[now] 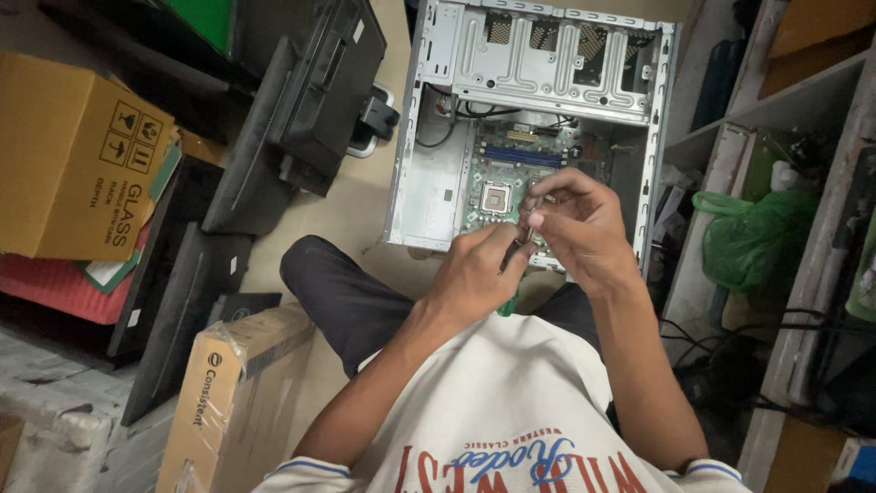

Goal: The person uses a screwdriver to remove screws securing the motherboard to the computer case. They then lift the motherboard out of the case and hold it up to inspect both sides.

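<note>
Sitting on the floor, a person in a white shirt holds both hands close together over an open grey metal computer case (pixel 429 173). The left hand (pixel 479 269) is curled shut around a thin dark screwdriver with a green handle (pixel 508 274); the green end pokes out under the palm. The right hand (pixel 584 224) is pinched shut too, with its fingertips (pixel 538 205) holding something very small at the top of the tool. It is too tiny to tell what it is. The two hands touch each other.

Just behind the hands, inside the case, lies a green circuit board (pixel 511 164) with a square silver socket (pixel 495 196) near its middle. A silver metal drive rack (pixel 547 55) fills the far end of the case.

To the left lie flat black monitors (pixel 310 100), leaning on each other. Farther left sits a big brown cardboard box (pixel 73 155). A long brown cardboard box (pixel 237 393) lies near the person's knee. On the right, a green plastic bag (pixel 757 237) rests on a shelf.
</note>
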